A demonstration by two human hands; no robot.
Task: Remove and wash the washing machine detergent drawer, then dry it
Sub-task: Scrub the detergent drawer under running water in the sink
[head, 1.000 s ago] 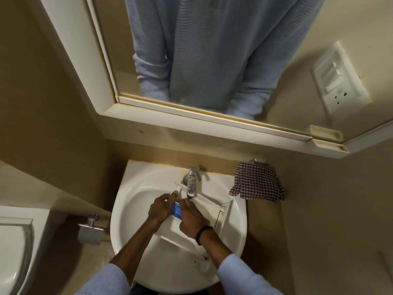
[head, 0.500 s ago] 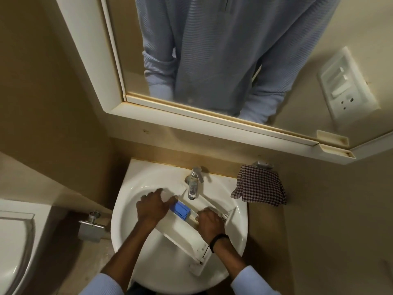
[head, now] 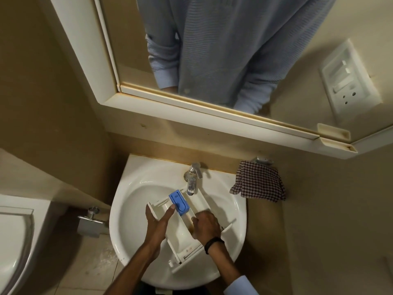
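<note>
Both hands on detergent drawer, which lies tilted across sink under tap. Left hand flat against its 9 o'clock wall, thumb by blue insert, bracing not clenched. Right hand curled into the 3 o'clock compartment, looks like scrubbing; can't tell if it holds anything. Risks: wet plastic could slip and knock the basin; hard rubbing could pop the blue insert loose. Compartments look empty, brownish residue near my right fingers. Can't tell if water runs. Checked cloth hangs at 2 o'clock for drying.
</note>
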